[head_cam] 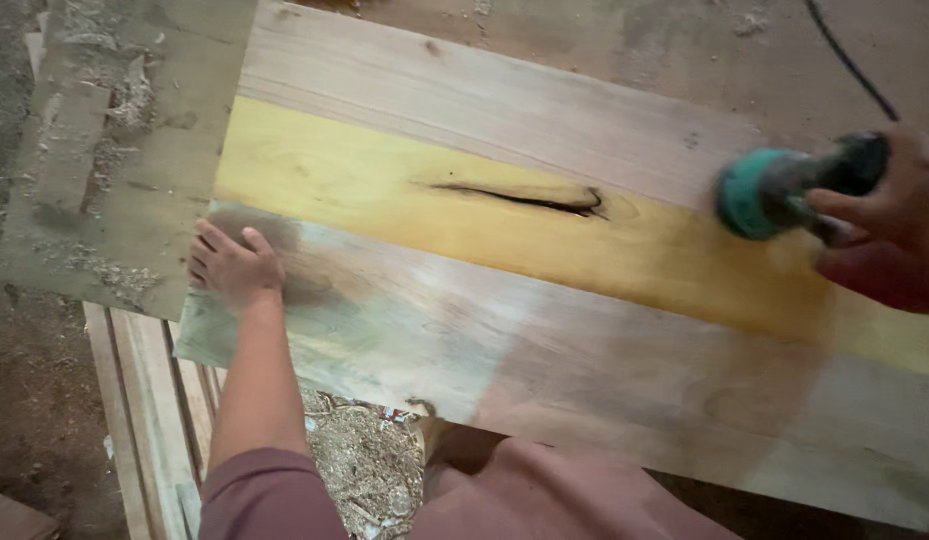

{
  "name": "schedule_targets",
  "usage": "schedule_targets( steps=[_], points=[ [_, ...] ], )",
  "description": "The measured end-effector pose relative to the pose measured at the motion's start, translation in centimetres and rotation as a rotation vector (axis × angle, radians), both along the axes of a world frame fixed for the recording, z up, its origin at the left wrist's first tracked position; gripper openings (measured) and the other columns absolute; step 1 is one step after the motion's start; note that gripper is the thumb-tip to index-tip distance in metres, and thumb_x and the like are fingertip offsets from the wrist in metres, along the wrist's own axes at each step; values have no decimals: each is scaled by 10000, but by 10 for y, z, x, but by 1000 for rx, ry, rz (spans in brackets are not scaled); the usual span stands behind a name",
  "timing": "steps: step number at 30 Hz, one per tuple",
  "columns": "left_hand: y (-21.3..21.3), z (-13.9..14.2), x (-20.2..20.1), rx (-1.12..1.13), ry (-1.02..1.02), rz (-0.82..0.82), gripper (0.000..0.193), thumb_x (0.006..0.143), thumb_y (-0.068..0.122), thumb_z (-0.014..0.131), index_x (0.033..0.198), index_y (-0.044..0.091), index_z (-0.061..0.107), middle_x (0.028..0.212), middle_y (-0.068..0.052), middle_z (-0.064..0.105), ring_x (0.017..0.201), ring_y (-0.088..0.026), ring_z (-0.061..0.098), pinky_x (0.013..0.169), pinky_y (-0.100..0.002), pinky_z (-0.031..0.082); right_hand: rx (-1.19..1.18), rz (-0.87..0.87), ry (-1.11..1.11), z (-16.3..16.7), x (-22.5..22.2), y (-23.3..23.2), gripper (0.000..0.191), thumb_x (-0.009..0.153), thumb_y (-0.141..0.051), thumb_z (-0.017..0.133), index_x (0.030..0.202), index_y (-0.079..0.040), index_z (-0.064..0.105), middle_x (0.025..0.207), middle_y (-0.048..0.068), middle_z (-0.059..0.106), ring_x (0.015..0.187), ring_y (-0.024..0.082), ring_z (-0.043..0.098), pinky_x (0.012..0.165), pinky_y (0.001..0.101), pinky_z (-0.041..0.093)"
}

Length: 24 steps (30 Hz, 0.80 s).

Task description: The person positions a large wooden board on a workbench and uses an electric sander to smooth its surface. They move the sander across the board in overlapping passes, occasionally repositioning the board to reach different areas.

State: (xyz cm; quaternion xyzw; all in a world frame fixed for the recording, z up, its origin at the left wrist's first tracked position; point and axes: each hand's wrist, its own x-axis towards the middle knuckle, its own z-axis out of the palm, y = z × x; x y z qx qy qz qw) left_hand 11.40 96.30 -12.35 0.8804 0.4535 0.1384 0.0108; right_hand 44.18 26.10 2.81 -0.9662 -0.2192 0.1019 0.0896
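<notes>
A wide wooden panel (544, 330) made of joined boards lies slanted across the view, with a yellow board in its middle that has a dark crack (524, 197). My left hand (232, 265) presses flat on the panel's left end, fingers together. My right hand (889, 225) at the right edge grips a green and black power sander (774, 190), whose round head rests on the yellow board. A black cord (849, 60) runs up from the tool.
A weathered sheet of board (94, 220) lies under the panel's left end. Wooden slats (149, 420) run below it. Sawdust and wood chips (369, 465) cover the dirt floor. My maroon sleeve and clothing fill the bottom middle.
</notes>
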Motion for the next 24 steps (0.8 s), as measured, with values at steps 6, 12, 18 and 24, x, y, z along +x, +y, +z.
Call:
schedule_targets(
  steps=[6,12,18,24],
  points=[
    [5,-8,-3,10,-8,-6,710,991,421,566,1513,-32,405,1331,-286,528,1210,-480,483,1036,-619,320,64,-25,229,12,-3,-24,287,816,-233,839,863,25,723,688,164,693,594,243,743,622,380,608],
    [4,-7,0,-18,-127,-95,649,983,376,528,1494,-14,441,1416,-277,541,1280,-469,512,1087,-625,335,33,112,260,41,-22,54,329,737,-189,909,906,9,707,661,163,691,627,242,741,641,398,619],
    [-2,-7,3,-80,-64,47,729,962,408,507,1512,-60,403,1448,-304,506,1327,-482,465,1157,-616,272,224,236,163,12,-18,151,580,695,-273,861,1112,52,623,898,160,680,783,253,736,755,391,591],
    [-8,1,9,-112,-101,68,747,929,424,512,1495,-47,386,1423,-290,508,1301,-455,475,1150,-625,279,23,257,-126,-16,-1,263,586,852,-413,934,1129,19,651,999,194,699,883,313,708,801,432,566]
  ],
)
